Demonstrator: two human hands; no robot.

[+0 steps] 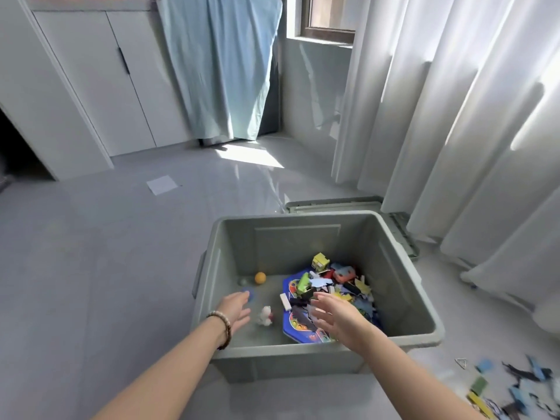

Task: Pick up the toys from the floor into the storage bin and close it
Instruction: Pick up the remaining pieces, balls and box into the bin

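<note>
A grey-green storage bin (pixel 424 304) stands open on the floor in front of me. Inside lie a blue puzzle board (pixel 295 324), a heap of small coloured toys (pixel 339 278), an orange ball (pixel 260 277) and a small white figure (pixel 266 315). My left hand (pixel 235 309) hovers over the bin's near left side, fingers spread and holding nothing. My right hand (pixel 336 318) reaches over the puzzle board, fingers straight and empty. The bin's lid (pixel 333 204) lies on the floor behind the bin. Several loose puzzle pieces (pixel 509 386) are scattered on the floor at the lower right.
White curtains (pixel 454 116) hang along the right side. A white cupboard (pixel 100 80) stands at the back left, with a blue cloth (pixel 224 65) draped beside it. A sheet of paper (pixel 162 184) lies on the grey floor (pixel 91 253) to the left.
</note>
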